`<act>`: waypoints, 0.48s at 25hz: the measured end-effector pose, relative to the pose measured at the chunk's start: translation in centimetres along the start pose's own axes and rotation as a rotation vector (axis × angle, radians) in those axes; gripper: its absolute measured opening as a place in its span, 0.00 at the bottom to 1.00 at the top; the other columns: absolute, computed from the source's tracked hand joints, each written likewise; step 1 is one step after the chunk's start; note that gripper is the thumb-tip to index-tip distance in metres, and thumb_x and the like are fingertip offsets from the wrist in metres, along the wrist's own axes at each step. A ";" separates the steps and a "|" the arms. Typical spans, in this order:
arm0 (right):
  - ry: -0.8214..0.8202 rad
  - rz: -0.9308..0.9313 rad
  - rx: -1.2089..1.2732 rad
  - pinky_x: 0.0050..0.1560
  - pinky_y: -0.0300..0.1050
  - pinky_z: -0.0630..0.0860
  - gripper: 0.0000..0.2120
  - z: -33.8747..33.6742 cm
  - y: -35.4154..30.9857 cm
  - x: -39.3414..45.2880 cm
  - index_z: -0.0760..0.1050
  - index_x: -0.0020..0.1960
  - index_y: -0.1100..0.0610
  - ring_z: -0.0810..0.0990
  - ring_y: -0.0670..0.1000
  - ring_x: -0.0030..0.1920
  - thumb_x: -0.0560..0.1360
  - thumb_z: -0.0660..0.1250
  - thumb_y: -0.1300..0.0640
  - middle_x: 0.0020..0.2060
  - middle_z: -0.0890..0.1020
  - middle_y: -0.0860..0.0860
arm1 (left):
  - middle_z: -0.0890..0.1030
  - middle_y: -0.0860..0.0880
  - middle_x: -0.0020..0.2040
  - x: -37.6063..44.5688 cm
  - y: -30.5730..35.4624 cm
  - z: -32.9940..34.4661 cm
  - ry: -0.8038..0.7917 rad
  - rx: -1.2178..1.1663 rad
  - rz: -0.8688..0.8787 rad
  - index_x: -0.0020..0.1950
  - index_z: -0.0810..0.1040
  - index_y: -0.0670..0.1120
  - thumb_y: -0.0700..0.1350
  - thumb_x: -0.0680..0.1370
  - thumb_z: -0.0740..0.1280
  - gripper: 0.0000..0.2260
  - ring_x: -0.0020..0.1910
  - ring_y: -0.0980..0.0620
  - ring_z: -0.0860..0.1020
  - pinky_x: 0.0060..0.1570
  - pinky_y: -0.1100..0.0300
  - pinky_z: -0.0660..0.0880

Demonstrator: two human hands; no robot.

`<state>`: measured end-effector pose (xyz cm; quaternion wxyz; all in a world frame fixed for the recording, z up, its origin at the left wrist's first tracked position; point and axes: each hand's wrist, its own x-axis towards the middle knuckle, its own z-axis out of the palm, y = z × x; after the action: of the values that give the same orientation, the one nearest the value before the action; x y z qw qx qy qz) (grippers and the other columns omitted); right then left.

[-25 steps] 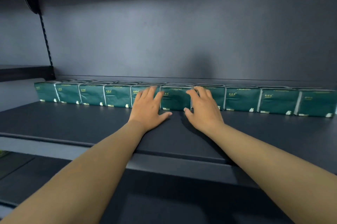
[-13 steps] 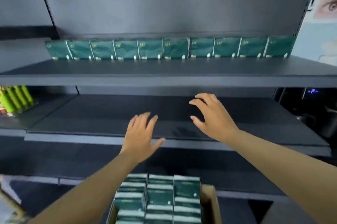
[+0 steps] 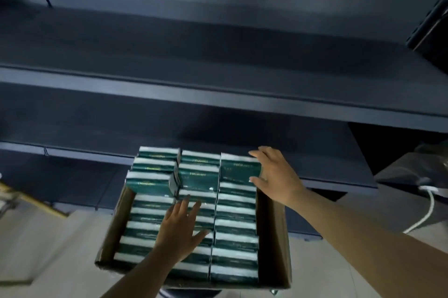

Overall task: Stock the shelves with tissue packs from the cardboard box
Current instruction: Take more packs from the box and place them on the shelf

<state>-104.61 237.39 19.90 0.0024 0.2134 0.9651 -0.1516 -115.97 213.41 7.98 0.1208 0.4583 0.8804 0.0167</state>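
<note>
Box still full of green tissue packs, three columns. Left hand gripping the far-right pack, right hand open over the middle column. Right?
Sides swapped. In the head view the right hand grips the far-right tissue pack; the left hand hovers open over the middle column of the cardboard box.

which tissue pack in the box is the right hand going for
The far-right pack at the back of the right-hand column in the cardboard box. The right hand has thumb and fingers around its end; the other packs have no grip on them.
</note>
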 end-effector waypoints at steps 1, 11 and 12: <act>-0.038 0.019 0.000 0.71 0.48 0.60 0.29 1.0 0.7 0.6 0.57 0.74 0.50 0.53 0.52 0.73 0.77 0.64 0.49 0.73 0.57 0.52 | 0.81 0.44 0.56 0.2 0.2 1.3 -0.056 -0.003 -0.013 0.59 0.81 0.49 0.68 0.76 0.44 0.34 0.51 0.45 0.82 0.45 0.52 0.79; 0.002 0.005 0.147 0.57 0.46 0.71 0.16 6.2 2.9 4.1 0.68 0.61 0.54 0.68 0.51 0.61 0.75 0.65 0.63 0.58 0.69 0.50 | 0.68 0.38 0.71 0.9 0.4 7.2 0.095 0.045 0.005 0.73 0.62 0.43 0.64 0.79 0.46 0.32 0.70 0.41 0.67 0.70 0.50 0.52; 0.008 0.002 0.150 0.54 0.45 0.71 0.15 6.1 2.7 4.2 0.68 0.59 0.54 0.69 0.51 0.59 0.75 0.65 0.65 0.57 0.69 0.50 | 0.68 0.38 0.70 1.0 0.5 7.1 0.075 0.050 0.008 0.73 0.63 0.43 0.64 0.79 0.46 0.32 0.69 0.41 0.68 0.69 0.49 0.55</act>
<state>-107.66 239.66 12.98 -0.0173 0.2145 0.9508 -0.2227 -114.55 213.92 0.99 0.0762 0.4635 0.8827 0.0126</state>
